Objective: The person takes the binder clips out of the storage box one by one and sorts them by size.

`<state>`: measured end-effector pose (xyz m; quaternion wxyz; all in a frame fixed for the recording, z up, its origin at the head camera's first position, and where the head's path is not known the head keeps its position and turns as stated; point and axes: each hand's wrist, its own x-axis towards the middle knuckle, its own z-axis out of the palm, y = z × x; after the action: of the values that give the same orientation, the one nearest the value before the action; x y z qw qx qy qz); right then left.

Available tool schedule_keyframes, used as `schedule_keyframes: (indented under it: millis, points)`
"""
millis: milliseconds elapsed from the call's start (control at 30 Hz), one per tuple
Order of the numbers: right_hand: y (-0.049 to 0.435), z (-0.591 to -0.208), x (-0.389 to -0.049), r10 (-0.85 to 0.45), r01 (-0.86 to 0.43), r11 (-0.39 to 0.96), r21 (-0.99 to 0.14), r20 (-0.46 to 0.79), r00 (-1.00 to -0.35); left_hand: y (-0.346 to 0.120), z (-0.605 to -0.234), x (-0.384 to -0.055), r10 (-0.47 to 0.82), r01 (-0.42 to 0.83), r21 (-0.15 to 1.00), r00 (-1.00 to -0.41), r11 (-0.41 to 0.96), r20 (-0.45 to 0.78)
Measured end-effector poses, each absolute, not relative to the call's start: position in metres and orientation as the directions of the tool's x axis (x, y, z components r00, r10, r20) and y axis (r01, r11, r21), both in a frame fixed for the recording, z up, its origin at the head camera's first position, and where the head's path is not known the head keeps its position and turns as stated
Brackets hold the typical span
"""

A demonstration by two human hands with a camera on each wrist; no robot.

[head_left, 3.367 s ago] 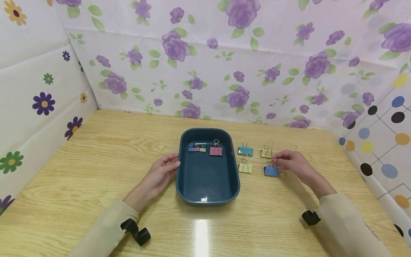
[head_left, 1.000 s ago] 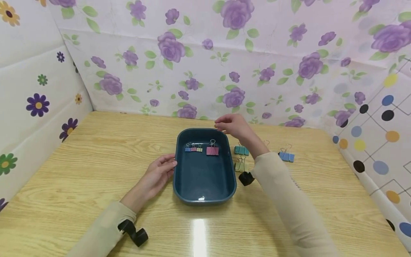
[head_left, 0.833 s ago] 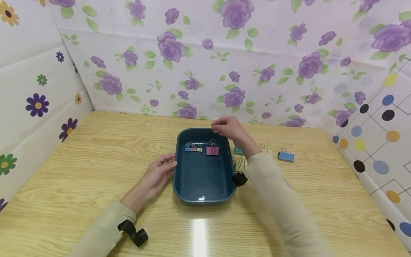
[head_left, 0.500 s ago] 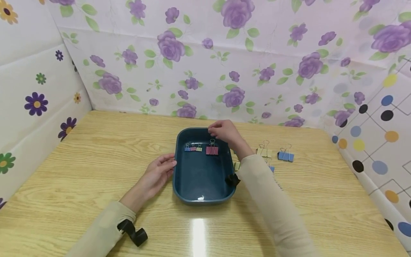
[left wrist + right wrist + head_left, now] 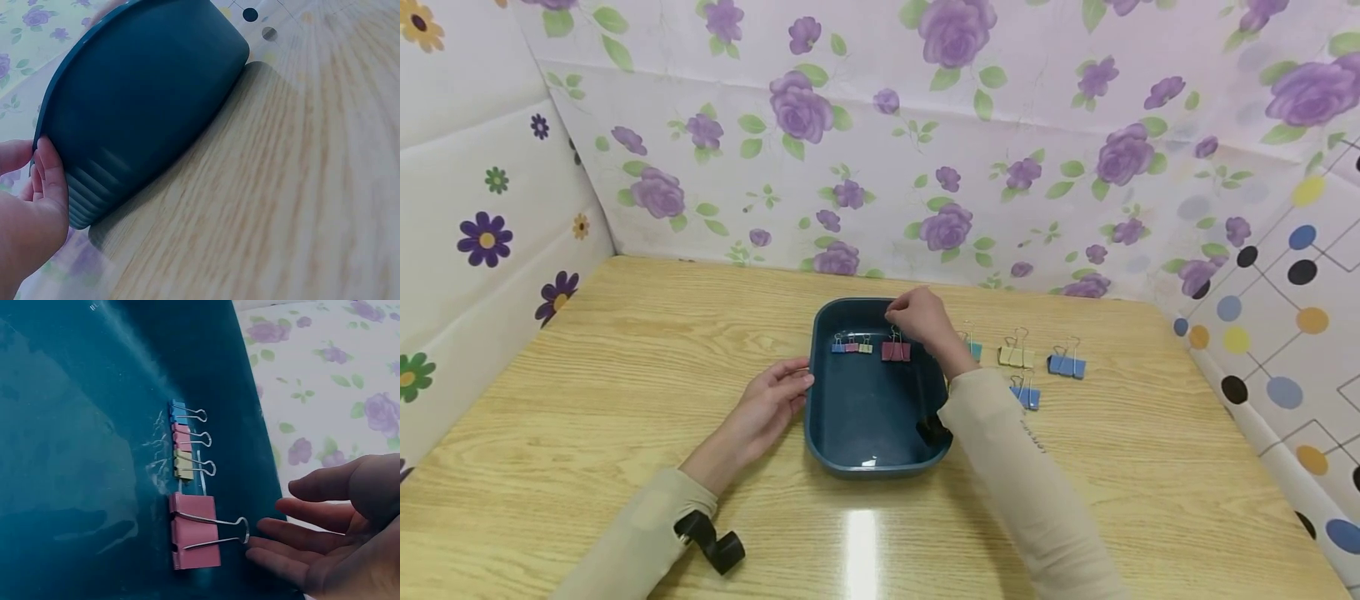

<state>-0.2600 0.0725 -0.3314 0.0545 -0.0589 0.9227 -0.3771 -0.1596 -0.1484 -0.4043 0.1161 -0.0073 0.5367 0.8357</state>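
Flowered cloth (image 5: 715, 92) backs a wooden table (image 5: 625, 400). Left hand (image 5: 772, 400) pinches the rim of a tray (image 5: 871, 417); inside sit three small clips (image 5: 852, 347), then one large pink clip (image 5: 197, 531), which the right hand (image 5: 921, 317), loose and holding nothing, could knock askew by brushing past.

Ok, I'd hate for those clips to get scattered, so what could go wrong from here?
The right hand is close to the large pink clip and could knock it towards the small yellow clip beside it. The right sleeve looks close to a blue clip on the table and might brush it. If the left hand tugs the tray it holds, the clips inside could shift.
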Motion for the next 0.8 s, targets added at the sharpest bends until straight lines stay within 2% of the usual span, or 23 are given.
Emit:
schedule_keyframes:
  millis: [433,800]
  points:
    - [0.066,-0.344,-0.262,-0.176,-0.080,0.711,-0.699,-0.066,-0.982,-0.148,-0.404,-0.160,0.183,-0.209,0.896,-0.972,-0.393,-0.147]
    - [0.062,-0.346,-0.261,-0.215,-0.094,0.741,-0.665,-0.103,-0.971,-0.148,-0.403,-0.159,0.177,-0.204,0.872,-0.975,-0.445,-0.138]
